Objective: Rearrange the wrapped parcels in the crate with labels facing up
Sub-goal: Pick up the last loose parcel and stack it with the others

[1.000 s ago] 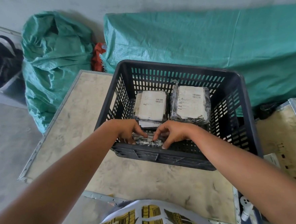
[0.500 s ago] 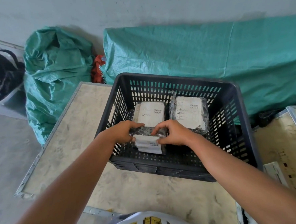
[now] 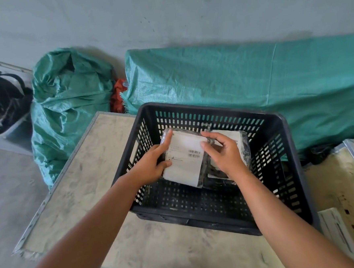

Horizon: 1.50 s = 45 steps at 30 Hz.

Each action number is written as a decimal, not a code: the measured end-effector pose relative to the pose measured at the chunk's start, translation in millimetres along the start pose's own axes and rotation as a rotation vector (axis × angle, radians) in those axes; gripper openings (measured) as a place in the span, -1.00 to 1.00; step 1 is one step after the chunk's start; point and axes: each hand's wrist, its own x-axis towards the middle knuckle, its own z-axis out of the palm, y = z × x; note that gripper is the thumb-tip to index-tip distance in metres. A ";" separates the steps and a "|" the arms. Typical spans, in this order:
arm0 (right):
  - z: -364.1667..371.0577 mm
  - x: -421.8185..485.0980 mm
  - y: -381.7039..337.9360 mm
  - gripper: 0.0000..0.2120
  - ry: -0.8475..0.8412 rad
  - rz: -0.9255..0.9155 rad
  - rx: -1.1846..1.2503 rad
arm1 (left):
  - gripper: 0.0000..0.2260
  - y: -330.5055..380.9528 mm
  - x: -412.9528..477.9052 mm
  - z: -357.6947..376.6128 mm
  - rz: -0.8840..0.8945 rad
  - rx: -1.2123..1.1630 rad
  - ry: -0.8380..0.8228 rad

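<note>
A black slotted plastic crate [image 3: 287, 168] stands on a worn tabletop. Inside it I hold a plastic-wrapped parcel [image 3: 184, 160] with its white barcoded label facing up. My left hand [image 3: 151, 167] grips the parcel's left edge, thumb on the label. My right hand [image 3: 223, 153] holds its right edge from above. Behind my right hand lies a second wrapped parcel [image 3: 238, 139], label up, mostly hidden. The held parcel covers whatever lies under it at the crate's back left.
The pale scuffed tabletop [image 3: 87, 182] has a metal rim. Green tarpaulin bundles [image 3: 69, 103] sit behind and left of it against a grey wall. A second table [image 3: 347, 184] adjoins on the right, with a white paper [image 3: 338, 233] near the crate.
The parcel came up from the crate's near edge and turned over, so its label now faces up. Both hands moved with it toward the crate's back left.
</note>
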 end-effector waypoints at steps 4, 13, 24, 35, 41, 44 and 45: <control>5.2 -2.2 2.6 -0.40 -0.016 -0.116 -0.229 | -0.16 -9.3 10.3 -1.0 -0.050 -0.147 0.059; 22.3 23.2 10.1 -0.02 -0.257 0.074 -0.570 | -0.21 -14.4 48.4 -1.0 -0.122 -0.193 0.034; 25.9 30.6 43.5 -0.06 -0.331 0.086 -0.803 | -0.29 -31.1 56.0 24.9 -0.175 0.108 -0.032; 15.5 33.3 59.9 0.11 -0.320 0.111 -1.172 | -0.12 -39.4 73.2 16.1 -0.105 0.247 -0.234; 16.3 28.0 50.3 0.10 -0.304 0.140 -1.169 | -0.11 -32.3 73.0 20.3 -0.130 0.259 -0.179; 14.1 23.4 37.2 -0.08 -0.251 0.158 -1.066 | -0.14 -20.4 69.1 19.9 -0.160 0.271 -0.116; 11.9 21.1 30.0 -0.19 -0.221 0.159 -0.994 | -0.19 -12.9 66.2 19.5 -0.154 0.300 -0.086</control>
